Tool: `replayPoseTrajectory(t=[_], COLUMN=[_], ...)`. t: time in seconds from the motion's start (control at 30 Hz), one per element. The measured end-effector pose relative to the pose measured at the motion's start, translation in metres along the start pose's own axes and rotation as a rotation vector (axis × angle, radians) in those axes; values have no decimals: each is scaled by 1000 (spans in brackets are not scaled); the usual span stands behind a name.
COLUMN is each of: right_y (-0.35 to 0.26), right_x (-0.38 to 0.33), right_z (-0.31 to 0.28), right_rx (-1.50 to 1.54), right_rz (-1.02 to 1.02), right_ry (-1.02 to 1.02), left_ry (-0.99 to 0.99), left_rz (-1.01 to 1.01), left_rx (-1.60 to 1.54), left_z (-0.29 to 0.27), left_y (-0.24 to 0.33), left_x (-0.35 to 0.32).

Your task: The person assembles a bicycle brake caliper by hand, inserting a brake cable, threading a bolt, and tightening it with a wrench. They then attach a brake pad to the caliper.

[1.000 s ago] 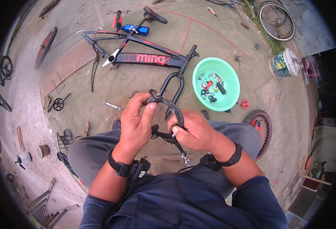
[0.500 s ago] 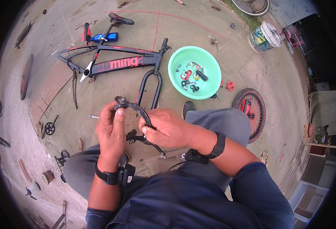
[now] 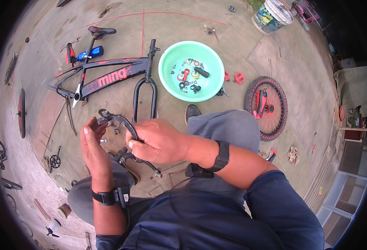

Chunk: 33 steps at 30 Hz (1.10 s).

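Observation:
My right hand (image 3: 160,139) is wrapped round a black bicycle brake caliper (image 3: 123,120), its curved arm sticking out up and left. Lower arms of the caliper hang below the fist, over my lap. My left hand (image 3: 95,143) is beside the caliper's upper end, thumb and fingers apart; whether a fingertip still touches it I cannot tell. Ahead on the ground lies a black and red bicycle frame (image 3: 112,79) with its fork (image 3: 153,98) toward me. To its right is a green basin (image 3: 214,89) holding small bike parts, among them a black cylindrical piece (image 3: 201,72).
A red-spoked wheel (image 3: 271,108) lies at the right, with red pedals (image 3: 239,78) close by. A white bucket (image 3: 271,18) stands far right. A crankset (image 3: 55,161) and another wheel (image 3: 22,113) lie at the left. A blue bottle (image 3: 92,53) is by the frame.
My left fingers have come away from their pinch on the caliper's upper end and spread. The right hand keeps its hold. The whole view has shifted, moving the scene leftward.

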State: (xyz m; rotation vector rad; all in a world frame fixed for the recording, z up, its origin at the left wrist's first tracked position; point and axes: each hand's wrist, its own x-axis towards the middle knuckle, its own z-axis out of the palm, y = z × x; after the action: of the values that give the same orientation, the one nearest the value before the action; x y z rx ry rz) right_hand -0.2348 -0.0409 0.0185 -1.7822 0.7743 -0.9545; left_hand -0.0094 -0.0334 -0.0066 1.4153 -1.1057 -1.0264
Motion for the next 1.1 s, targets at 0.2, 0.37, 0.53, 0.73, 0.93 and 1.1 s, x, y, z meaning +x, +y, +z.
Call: replayPoseTrajectory(t=[0.2, 0.37, 0.53, 0.73, 0.93, 1.1], right_y=[0, -4, -7, -10, -11, -5], right_x=[-7, -17, -28, -33, -41, -41], right_z=[-8, -20, -31, -40, -55, -70], right_rx=[48, 66, 77, 145, 197, 142], right_rz=[-34, -48, -60, -36, -37, 42], right_ry=[71, 85, 110, 214, 291, 396], left_ry=[-12, -58, -173, -309, -509, -604], left_rz=[-86, -208, -198, -227, 481, -587], left_rx=[24, 65, 18, 73, 895, 395], left_z=[6, 12, 27, 37, 67, 100], left_y=[-12, -35, -65, -94, -110, -70], left_x=[5, -3, -22, -54, -93, -109])
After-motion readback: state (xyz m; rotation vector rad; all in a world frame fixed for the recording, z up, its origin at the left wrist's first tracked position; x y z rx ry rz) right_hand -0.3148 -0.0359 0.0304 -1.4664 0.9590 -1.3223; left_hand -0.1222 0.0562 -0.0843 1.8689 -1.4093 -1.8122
